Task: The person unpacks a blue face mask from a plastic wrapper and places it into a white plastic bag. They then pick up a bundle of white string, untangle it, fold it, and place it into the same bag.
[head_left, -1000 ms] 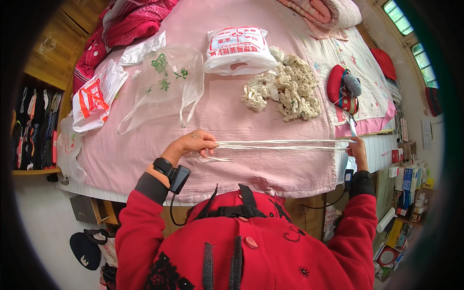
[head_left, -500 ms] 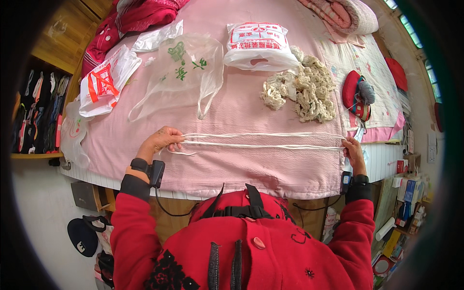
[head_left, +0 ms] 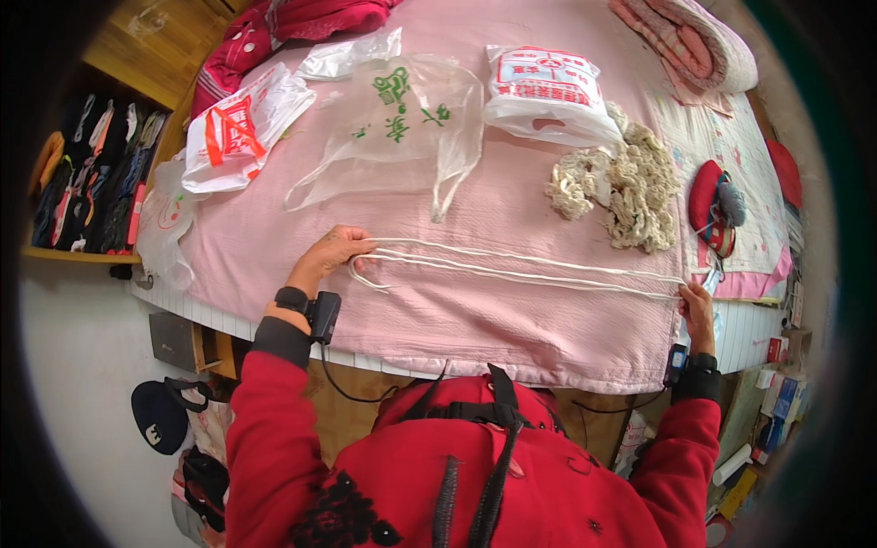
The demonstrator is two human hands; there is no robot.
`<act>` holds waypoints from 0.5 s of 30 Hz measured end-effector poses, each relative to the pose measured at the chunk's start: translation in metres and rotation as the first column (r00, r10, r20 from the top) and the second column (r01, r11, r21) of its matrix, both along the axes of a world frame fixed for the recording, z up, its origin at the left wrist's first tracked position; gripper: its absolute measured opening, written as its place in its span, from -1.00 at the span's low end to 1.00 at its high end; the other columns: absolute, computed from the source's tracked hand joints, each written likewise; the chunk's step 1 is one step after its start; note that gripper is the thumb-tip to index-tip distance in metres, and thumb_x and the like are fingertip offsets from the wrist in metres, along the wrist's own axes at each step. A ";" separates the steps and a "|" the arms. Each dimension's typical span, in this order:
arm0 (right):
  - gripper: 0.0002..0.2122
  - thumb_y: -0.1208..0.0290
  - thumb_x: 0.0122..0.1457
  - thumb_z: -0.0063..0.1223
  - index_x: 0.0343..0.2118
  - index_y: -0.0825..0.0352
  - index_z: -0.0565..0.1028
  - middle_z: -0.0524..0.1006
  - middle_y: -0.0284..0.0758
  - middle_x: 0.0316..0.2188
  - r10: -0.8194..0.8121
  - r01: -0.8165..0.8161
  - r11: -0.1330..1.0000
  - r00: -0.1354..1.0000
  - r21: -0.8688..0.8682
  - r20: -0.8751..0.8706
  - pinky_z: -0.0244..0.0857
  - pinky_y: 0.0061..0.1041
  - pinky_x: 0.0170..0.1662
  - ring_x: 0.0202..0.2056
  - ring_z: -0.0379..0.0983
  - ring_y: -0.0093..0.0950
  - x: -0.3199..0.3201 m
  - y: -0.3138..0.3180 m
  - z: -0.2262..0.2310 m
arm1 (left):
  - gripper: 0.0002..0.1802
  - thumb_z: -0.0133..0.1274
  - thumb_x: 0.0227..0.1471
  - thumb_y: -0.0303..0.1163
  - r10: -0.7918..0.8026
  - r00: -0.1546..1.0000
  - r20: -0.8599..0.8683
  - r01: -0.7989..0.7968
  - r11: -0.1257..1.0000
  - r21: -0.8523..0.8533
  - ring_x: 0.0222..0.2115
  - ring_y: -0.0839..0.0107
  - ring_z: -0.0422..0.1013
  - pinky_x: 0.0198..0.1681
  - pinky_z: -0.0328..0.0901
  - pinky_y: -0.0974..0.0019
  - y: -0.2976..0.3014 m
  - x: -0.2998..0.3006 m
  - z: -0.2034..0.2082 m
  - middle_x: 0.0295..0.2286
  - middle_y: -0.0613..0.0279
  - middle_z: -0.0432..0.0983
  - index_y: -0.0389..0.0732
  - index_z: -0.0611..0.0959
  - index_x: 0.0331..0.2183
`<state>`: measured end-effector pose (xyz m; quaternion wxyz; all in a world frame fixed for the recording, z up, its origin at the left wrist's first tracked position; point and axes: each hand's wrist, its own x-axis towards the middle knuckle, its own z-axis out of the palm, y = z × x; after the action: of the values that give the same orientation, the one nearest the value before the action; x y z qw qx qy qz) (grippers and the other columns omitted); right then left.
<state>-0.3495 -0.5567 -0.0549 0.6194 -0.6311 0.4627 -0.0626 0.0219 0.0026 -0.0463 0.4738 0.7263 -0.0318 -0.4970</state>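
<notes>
Several strands of white cord (head_left: 521,262) stretch across the near part of the pink bedspread between my two hands. My left hand (head_left: 338,252) pinches one end of the strands, and a short loose tail curls down beside its fingers. At the other end, my right hand (head_left: 698,310) grips the looped strands by the bed's right front side. Beyond the cord, toward the right, lies a tangled heap of off-white yarn (head_left: 630,187), which neither hand touches.
Behind the cord lie a clear plastic bag (head_left: 393,137), a full white bag with red print (head_left: 548,96) and a white-and-orange bag (head_left: 242,128). A red item with a grey yarn ball (head_left: 717,210) sits at right. Folded bedding (head_left: 685,46) is at the back.
My view has shifted, so the bed and bags appear farther right. The strands now slope down toward my right hand. Both hands keep hold of the cord.
</notes>
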 end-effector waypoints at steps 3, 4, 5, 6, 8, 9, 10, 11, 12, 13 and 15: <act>-0.88 0.45 0.04 -0.03 -0.34 0.30 0.42 0.42 -0.46 -0.60 -0.087 0.086 0.995 0.996 0.045 0.025 0.15 -0.78 -0.63 -0.66 0.25 -0.74 -0.001 0.003 -0.004 | -0.83 0.02 -0.05 -0.35 0.015 0.999 -0.035 -0.015 1.000 0.004 -0.74 0.64 0.33 -0.68 0.20 0.63 0.006 0.002 -0.003 -0.63 0.28 0.47 -0.27 0.53 -0.48; -0.88 0.44 0.04 -0.03 -0.34 0.31 0.42 0.43 -0.46 -0.59 -0.093 0.093 0.995 0.995 0.044 0.017 0.16 -0.78 -0.63 -0.66 0.25 -0.74 0.000 0.005 -0.006 | -0.83 0.01 -0.05 -0.35 0.013 0.999 -0.046 -0.012 1.000 0.004 -0.73 0.63 0.34 -0.67 0.21 0.63 0.008 0.003 -0.004 -0.63 0.27 0.47 -0.28 0.53 -0.47; -0.88 0.44 0.05 -0.03 -0.33 0.31 0.42 0.43 -0.46 -0.58 -0.102 0.101 0.994 0.995 0.042 0.007 0.16 -0.79 -0.62 -0.66 0.26 -0.74 0.000 0.005 -0.006 | -0.83 0.01 -0.04 -0.36 0.007 0.997 -0.072 -0.008 1.000 -0.010 -0.72 0.61 0.36 -0.66 0.23 0.63 0.010 0.003 -0.005 -0.62 0.27 0.47 -0.28 0.53 -0.47; -0.88 0.44 0.05 -0.03 -0.33 0.31 0.41 0.44 -0.46 -0.58 -0.094 0.093 0.995 0.996 0.046 0.007 0.17 -0.79 -0.62 -0.65 0.26 -0.74 0.000 0.006 -0.007 | -0.83 -0.01 -0.04 -0.36 0.025 0.996 -0.085 -0.026 1.000 -0.011 -0.72 0.60 0.37 -0.65 0.24 0.62 0.011 0.002 -0.006 -0.62 0.26 0.48 -0.28 0.52 -0.46; -0.86 0.43 0.06 -0.04 -0.31 0.30 0.41 0.45 -0.46 -0.55 -0.080 0.080 0.996 0.997 0.039 -0.010 0.19 -0.78 -0.58 -0.64 0.27 -0.74 0.001 0.006 -0.007 | -0.83 -0.03 -0.02 -0.36 0.049 0.987 -0.151 -0.058 0.997 -0.052 -0.71 0.58 0.38 -0.63 0.26 0.61 0.014 -0.001 -0.008 -0.61 0.25 0.49 -0.29 0.52 -0.45; -0.86 0.43 0.06 -0.05 -0.30 0.30 0.41 0.46 -0.45 -0.54 -0.063 0.063 0.997 0.998 0.040 -0.011 0.20 -0.78 -0.56 -0.63 0.27 -0.74 0.002 0.005 -0.007 | -0.82 -0.04 -0.01 -0.35 0.062 0.990 -0.123 -0.065 0.998 -0.019 -0.69 0.57 0.39 -0.62 0.27 0.60 0.014 -0.002 -0.010 -0.60 0.25 0.49 -0.28 0.52 -0.44; -0.85 0.42 0.07 -0.05 -0.30 0.29 0.41 0.46 -0.45 -0.53 -0.062 0.062 0.998 0.998 0.015 -0.022 0.21 -0.78 -0.53 -0.61 0.29 -0.74 0.003 0.005 -0.007 | -0.81 -0.06 0.00 -0.35 0.068 0.992 -0.110 -0.068 0.998 0.004 -0.68 0.57 0.40 -0.61 0.28 0.59 0.015 -0.002 -0.011 -0.58 0.25 0.50 -0.28 0.52 -0.42; -0.85 0.41 0.07 -0.06 -0.29 0.28 0.41 0.47 -0.45 -0.52 -0.059 0.059 0.998 0.998 -0.008 -0.032 0.22 -0.77 -0.51 -0.59 0.30 -0.73 0.004 0.004 -0.007 | -0.81 -0.07 0.02 -0.34 0.060 0.994 -0.093 -0.059 0.998 0.014 -0.66 0.56 0.41 -0.59 0.29 0.58 0.016 -0.003 -0.012 -0.57 0.25 0.50 -0.27 0.52 -0.41; -0.85 0.40 0.07 -0.06 -0.29 0.28 0.41 0.47 -0.45 -0.51 -0.055 0.052 0.998 0.997 -0.046 -0.050 0.23 -0.76 -0.48 -0.58 0.32 -0.72 0.005 0.003 -0.007 | -0.80 -0.09 0.02 -0.32 0.074 0.993 -0.092 -0.072 0.997 0.030 -0.64 0.57 0.41 -0.58 0.29 0.58 0.017 -0.003 -0.014 -0.56 0.25 0.51 -0.26 0.52 -0.40; -0.85 0.40 0.08 -0.07 -0.29 0.27 0.41 0.47 -0.45 -0.50 -0.090 0.090 0.996 0.995 -0.030 -0.029 0.23 -0.76 -0.46 -0.55 0.33 -0.71 0.006 0.003 -0.008 | -0.78 -0.10 0.03 -0.31 0.078 0.993 -0.088 -0.075 0.997 0.032 -0.63 0.57 0.42 -0.58 0.29 0.57 0.018 -0.003 -0.016 -0.54 0.26 0.51 -0.26 0.52 -0.39; -0.85 0.38 0.08 -0.08 -0.29 0.26 0.41 0.48 -0.45 -0.47 -0.137 0.137 0.991 0.991 -0.003 0.008 0.24 -0.75 -0.42 -0.51 0.36 -0.69 0.007 0.002 -0.011 | -0.77 -0.12 0.05 -0.29 0.076 0.993 -0.087 -0.072 0.996 0.043 -0.60 0.58 0.42 -0.58 0.28 0.59 0.021 -0.001 -0.017 -0.52 0.26 0.52 -0.24 0.52 -0.38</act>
<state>-0.3424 -0.5546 -0.0657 0.6144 -0.5986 0.5025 -0.1080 0.0205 0.0236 -0.0637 0.4785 0.7134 0.0259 -0.5113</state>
